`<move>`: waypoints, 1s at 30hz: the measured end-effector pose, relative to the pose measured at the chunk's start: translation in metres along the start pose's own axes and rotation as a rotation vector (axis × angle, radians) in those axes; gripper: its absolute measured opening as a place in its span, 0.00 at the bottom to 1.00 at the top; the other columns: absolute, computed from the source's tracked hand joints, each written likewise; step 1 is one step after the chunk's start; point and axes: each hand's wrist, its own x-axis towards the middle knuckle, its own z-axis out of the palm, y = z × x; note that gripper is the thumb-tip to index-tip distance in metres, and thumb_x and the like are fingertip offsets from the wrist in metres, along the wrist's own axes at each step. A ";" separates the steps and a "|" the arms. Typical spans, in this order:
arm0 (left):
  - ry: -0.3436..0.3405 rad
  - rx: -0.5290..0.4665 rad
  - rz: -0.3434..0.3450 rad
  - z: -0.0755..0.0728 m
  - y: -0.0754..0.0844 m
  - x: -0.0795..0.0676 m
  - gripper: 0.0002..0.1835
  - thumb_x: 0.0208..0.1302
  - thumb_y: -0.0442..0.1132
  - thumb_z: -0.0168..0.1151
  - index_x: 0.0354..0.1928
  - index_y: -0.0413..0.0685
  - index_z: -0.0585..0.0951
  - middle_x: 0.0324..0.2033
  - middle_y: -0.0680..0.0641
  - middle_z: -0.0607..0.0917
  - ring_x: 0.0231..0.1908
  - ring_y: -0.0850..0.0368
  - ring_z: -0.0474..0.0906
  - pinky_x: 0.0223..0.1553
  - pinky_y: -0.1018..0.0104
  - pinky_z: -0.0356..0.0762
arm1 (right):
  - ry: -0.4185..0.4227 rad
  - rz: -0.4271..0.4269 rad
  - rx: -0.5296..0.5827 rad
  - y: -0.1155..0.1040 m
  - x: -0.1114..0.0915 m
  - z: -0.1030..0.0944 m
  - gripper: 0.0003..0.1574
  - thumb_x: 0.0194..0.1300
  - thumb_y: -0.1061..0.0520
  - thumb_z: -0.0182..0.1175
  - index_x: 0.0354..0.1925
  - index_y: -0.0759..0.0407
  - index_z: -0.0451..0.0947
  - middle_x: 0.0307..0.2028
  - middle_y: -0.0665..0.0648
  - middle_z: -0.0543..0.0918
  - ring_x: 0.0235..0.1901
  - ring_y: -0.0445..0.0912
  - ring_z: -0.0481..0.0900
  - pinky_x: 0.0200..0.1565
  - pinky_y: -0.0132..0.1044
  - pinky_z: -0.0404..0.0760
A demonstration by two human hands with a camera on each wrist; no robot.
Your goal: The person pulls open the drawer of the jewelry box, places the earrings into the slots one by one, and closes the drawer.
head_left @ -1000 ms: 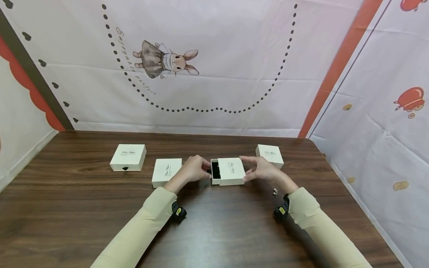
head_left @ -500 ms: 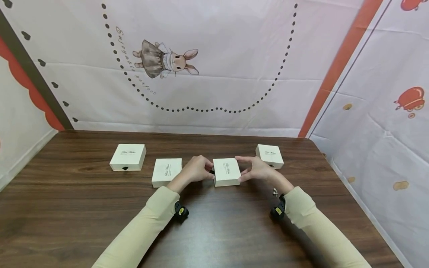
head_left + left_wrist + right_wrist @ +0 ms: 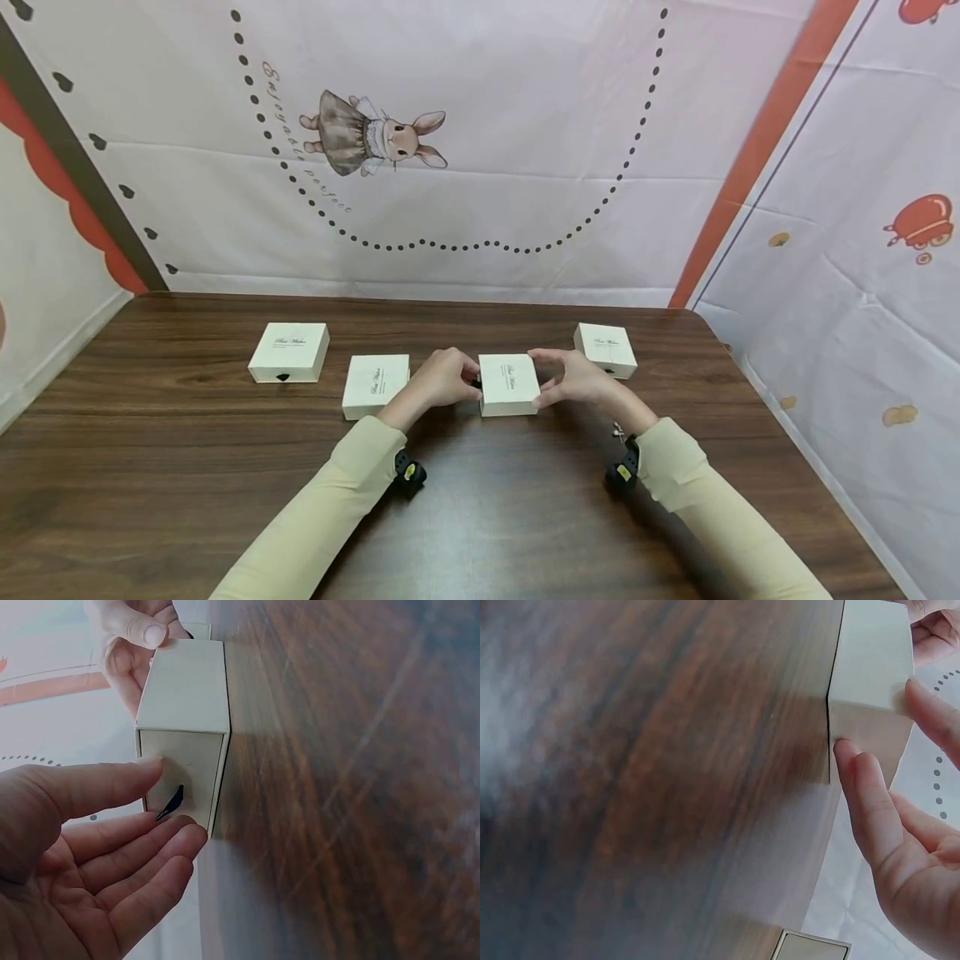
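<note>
A small white drawer-style jewelry box [image 3: 510, 385] with printed lettering lies mid-table between both hands, its drawer flush inside the sleeve. My left hand [image 3: 444, 379] is at its left end. In the left wrist view, thumb and fingertips touch the drawer front [image 3: 169, 754], around a black pull tab [image 3: 174, 801]. At the opposite end, my right hand [image 3: 573, 382] holds the box by its corners, index finger on the far side and thumb on the near one. The right wrist view shows other fingertips [image 3: 846, 750] against the end face. The drawer's contents are hidden.
Similar white boxes stand around: one at far left [image 3: 289, 353], one beside the left forearm [image 3: 377, 386], one behind the right hand [image 3: 606, 348]. A small shiny piece, perhaps an earring [image 3: 618, 431], lies by the right wrist. Printed cloth [image 3: 487, 208] borders the brown table [image 3: 480, 517].
One second ago the drawer stuck out on the left with black lining showing; it slid in by half a second ago as the right hand moved the sleeve left. Little has changed since.
</note>
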 end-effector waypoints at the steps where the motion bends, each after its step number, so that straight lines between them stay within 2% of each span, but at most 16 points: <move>1: -0.003 0.001 0.000 0.000 0.000 0.000 0.21 0.50 0.39 0.69 0.49 0.43 0.80 0.43 0.47 0.83 0.44 0.55 0.78 0.47 0.60 0.74 | 0.001 0.001 0.001 0.000 0.000 0.000 0.52 0.44 0.65 0.71 0.66 0.62 0.58 0.63 0.68 0.62 0.42 0.52 0.80 0.40 0.40 0.78; 5: 0.004 -0.006 -0.004 -0.001 0.002 -0.001 0.21 0.50 0.39 0.69 0.48 0.43 0.81 0.41 0.48 0.84 0.43 0.55 0.79 0.46 0.61 0.74 | -0.021 -0.013 0.001 0.001 -0.003 -0.002 0.53 0.45 0.63 0.71 0.66 0.62 0.57 0.64 0.68 0.61 0.42 0.51 0.80 0.42 0.40 0.78; 8: 0.034 -0.008 -0.003 -0.003 0.004 -0.002 0.18 0.50 0.40 0.69 0.45 0.45 0.83 0.39 0.49 0.84 0.42 0.57 0.79 0.45 0.61 0.74 | -0.026 -0.043 0.003 0.004 -0.006 -0.011 0.51 0.48 0.61 0.70 0.66 0.63 0.56 0.64 0.67 0.61 0.43 0.55 0.80 0.45 0.43 0.77; 12: 0.096 -0.026 0.027 -0.007 0.009 -0.002 0.16 0.51 0.39 0.68 0.44 0.44 0.83 0.36 0.50 0.84 0.39 0.57 0.79 0.43 0.61 0.75 | 0.065 -0.066 -0.031 0.011 -0.014 -0.031 0.44 0.52 0.57 0.68 0.64 0.64 0.61 0.60 0.67 0.67 0.55 0.61 0.70 0.51 0.46 0.73; 15: 0.121 -0.054 0.063 -0.008 0.015 0.000 0.17 0.52 0.38 0.66 0.46 0.41 0.82 0.37 0.48 0.84 0.38 0.57 0.79 0.42 0.62 0.75 | 0.138 -0.027 0.021 0.016 -0.022 -0.046 0.39 0.55 0.58 0.65 0.62 0.67 0.63 0.58 0.69 0.69 0.58 0.60 0.67 0.51 0.45 0.74; 18: 0.123 -0.084 0.078 -0.007 0.021 0.004 0.17 0.54 0.38 0.65 0.47 0.41 0.81 0.40 0.47 0.84 0.40 0.56 0.79 0.43 0.63 0.75 | 0.176 0.017 0.124 0.020 -0.028 -0.055 0.36 0.58 0.61 0.62 0.61 0.71 0.62 0.55 0.72 0.70 0.48 0.51 0.78 0.47 0.40 0.77; 22: 0.124 -0.126 0.084 -0.002 0.030 0.011 0.18 0.55 0.40 0.64 0.48 0.42 0.80 0.44 0.47 0.83 0.45 0.54 0.77 0.46 0.61 0.74 | 0.206 0.049 0.196 0.026 -0.034 -0.060 0.32 0.60 0.62 0.59 0.59 0.76 0.63 0.47 0.69 0.76 0.35 0.39 0.81 0.43 0.36 0.78; 26: 0.116 -0.147 0.129 0.006 0.044 0.020 0.20 0.56 0.41 0.64 0.50 0.43 0.79 0.47 0.47 0.82 0.48 0.53 0.76 0.49 0.61 0.73 | 0.245 0.099 0.220 0.033 -0.043 -0.065 0.30 0.62 0.60 0.58 0.56 0.78 0.65 0.41 0.62 0.80 0.34 0.41 0.82 0.43 0.38 0.78; 30: 0.107 -0.163 0.170 0.013 0.058 0.032 0.21 0.56 0.43 0.64 0.52 0.44 0.78 0.49 0.48 0.81 0.50 0.55 0.76 0.51 0.63 0.71 | 0.277 0.158 0.227 0.040 -0.052 -0.070 0.29 0.63 0.58 0.57 0.54 0.79 0.66 0.38 0.64 0.82 0.33 0.44 0.83 0.42 0.40 0.79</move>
